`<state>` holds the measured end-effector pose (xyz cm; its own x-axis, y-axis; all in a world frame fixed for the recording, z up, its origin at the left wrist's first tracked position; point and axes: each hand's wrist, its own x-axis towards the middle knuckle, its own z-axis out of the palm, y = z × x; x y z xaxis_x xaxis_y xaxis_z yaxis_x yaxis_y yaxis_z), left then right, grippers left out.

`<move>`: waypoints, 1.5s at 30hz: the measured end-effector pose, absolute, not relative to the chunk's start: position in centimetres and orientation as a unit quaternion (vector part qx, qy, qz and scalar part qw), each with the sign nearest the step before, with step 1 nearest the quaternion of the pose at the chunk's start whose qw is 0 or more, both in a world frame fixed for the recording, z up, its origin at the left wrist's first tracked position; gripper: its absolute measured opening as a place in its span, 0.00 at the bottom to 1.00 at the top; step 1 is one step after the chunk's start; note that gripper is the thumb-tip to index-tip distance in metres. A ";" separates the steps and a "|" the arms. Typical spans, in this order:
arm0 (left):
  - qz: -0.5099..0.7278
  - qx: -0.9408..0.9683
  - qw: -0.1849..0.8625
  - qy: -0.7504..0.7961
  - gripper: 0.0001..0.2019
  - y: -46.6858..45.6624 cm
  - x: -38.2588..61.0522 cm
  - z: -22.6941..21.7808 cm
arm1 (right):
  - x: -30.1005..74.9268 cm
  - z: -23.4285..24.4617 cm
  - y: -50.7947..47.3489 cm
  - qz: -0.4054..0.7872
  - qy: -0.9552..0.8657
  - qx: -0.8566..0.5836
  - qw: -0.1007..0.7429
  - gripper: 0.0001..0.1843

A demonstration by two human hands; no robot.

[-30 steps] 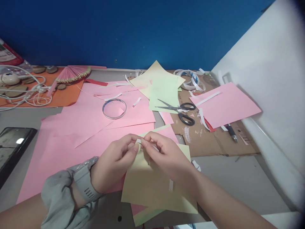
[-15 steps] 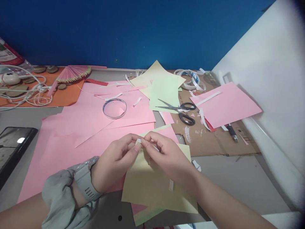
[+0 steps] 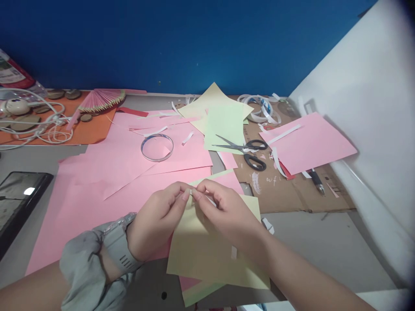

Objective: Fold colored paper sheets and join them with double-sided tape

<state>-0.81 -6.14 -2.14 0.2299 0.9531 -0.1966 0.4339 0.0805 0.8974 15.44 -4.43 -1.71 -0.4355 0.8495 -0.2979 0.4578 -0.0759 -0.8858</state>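
Observation:
My left hand (image 3: 158, 222) and my right hand (image 3: 223, 211) meet fingertip to fingertip above a pale yellow paper sheet (image 3: 207, 255). Both pinch a small white strip (image 3: 191, 192) between thumb and forefinger; most of the strip is hidden by the fingers. A grey watch (image 3: 118, 246) sits on my left wrist. The yellow sheet lies on large pink sheets (image 3: 106, 181) near the table's front edge.
Black-handled scissors (image 3: 249, 151) lie on brown cardboard (image 3: 285, 190) to the right, by a pen (image 3: 314, 180) and a pink sheet (image 3: 308, 140). A clear tape ring (image 3: 157, 147) rests on pink paper. A dark phone (image 3: 16, 201) lies at left; white cables (image 3: 35, 125) and a folded fan (image 3: 99, 99) are at far left.
Almost nothing: both hands keep pinching the strip at the same spot, with the fingertips shifting slightly.

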 end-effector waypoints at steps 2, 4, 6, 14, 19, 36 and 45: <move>0.262 0.631 0.464 0.564 0.13 -6.3 -0.8 -2.1 | 15.5 -1.6 -4.4 0.536 -0.653 -0.504 0.179 0.15; 0.254 0.639 0.445 0.574 0.13 -6.5 -0.9 -2.0 | 15.5 -1.4 -4.4 0.538 -0.651 -0.506 0.177 0.15; 0.247 0.649 0.421 0.583 0.13 -6.6 -0.8 -1.9 | 15.5 -1.2 -4.4 0.535 -0.650 -0.510 0.178 0.15; 0.234 0.704 0.322 0.588 0.13 -6.8 -0.9 -2.0 | 16.1 0.5 -4.2 0.595 -0.600 -0.516 0.142 0.13; 0.229 0.724 0.296 0.579 0.13 -7.0 -1.0 -2.0 | 16.9 2.6 -3.1 0.645 -0.590 -0.482 0.061 0.15; 0.286 0.779 0.206 0.518 0.12 -7.8 -0.8 -1.8 | 17.0 6.4 -2.3 0.689 -0.515 -0.510 -0.008 0.10; 0.287 0.769 0.217 0.529 0.12 -7.7 -0.8 -1.8 | 18.2 5.2 -3.0 0.730 -0.500 -0.466 0.018 0.12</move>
<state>-0.78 -7.75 -1.83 0.2758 0.9373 0.2130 0.6883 -0.3473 0.6370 18.19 -2.97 5.15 -0.5655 0.4915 -0.6623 0.4392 -0.5003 -0.7462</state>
